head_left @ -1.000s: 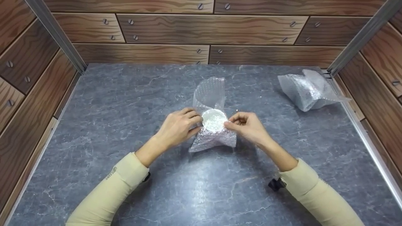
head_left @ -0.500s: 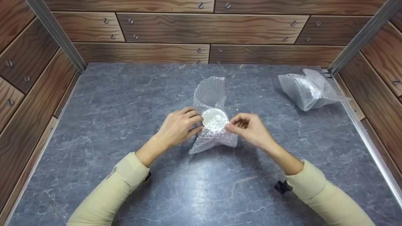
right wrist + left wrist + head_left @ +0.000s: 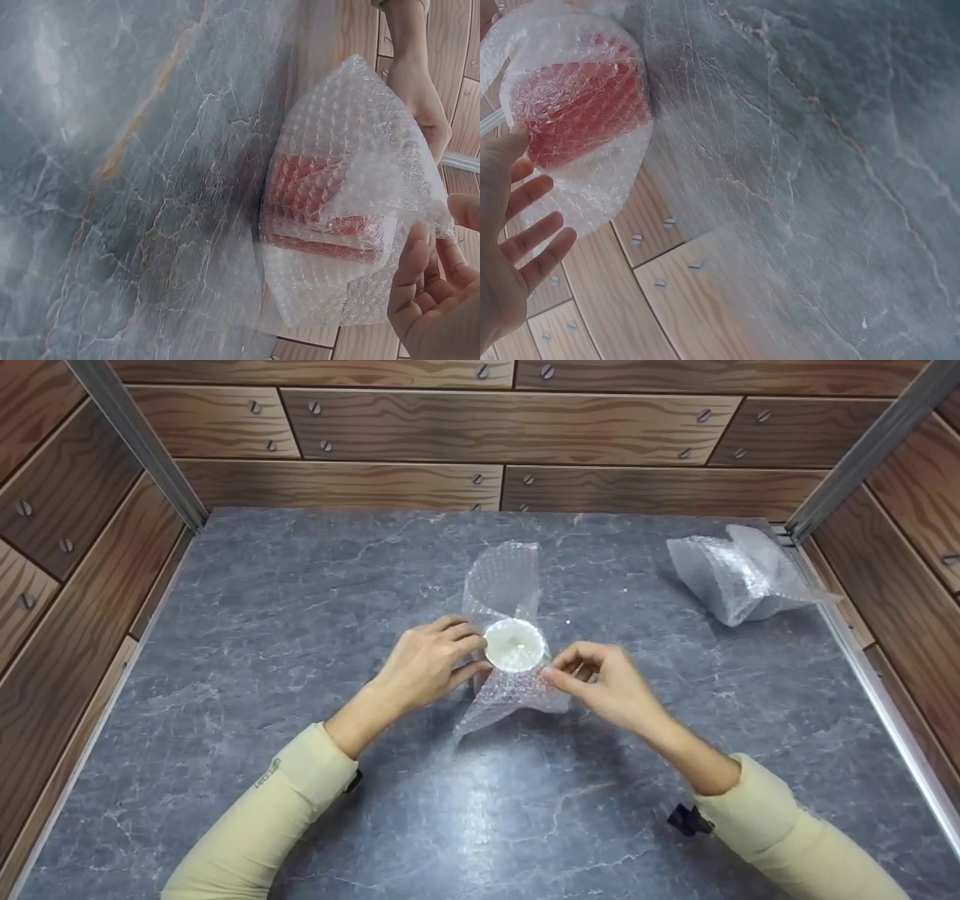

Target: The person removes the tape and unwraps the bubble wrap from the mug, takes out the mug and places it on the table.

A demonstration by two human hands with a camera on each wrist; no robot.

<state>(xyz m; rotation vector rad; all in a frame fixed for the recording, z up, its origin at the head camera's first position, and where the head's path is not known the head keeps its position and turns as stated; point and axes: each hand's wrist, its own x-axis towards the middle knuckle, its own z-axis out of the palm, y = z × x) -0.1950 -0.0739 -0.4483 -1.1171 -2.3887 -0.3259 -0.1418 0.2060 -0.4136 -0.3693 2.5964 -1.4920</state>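
Mid-table, bubble wrap [image 3: 511,690] surrounds a round thing with a white top [image 3: 515,645]. Its red side [image 3: 585,112] shows through the bubbles in both wrist views. One wrap flap stands up behind it; another spreads on the near side. My left hand [image 3: 431,656] rests against the left side of the bundle, thumb at the wrap and the other fingers spread loosely in the left wrist view. At the right of the rim, my right hand [image 3: 600,682] pinches an edge of the wrap between thumb and fingers, plain in the right wrist view.
Another bubble-wrapped bundle [image 3: 739,574] lies at the back right corner, overlapping the metal edge rail [image 3: 885,690]. Wood-patterned panels [image 3: 502,427] enclose the grey marbled table [image 3: 300,585] at the back and both sides.
My right hand has drawn slightly toward me and to the right with the wrap edge. More of the white top's near rim shows. The left hand stays about where it was.
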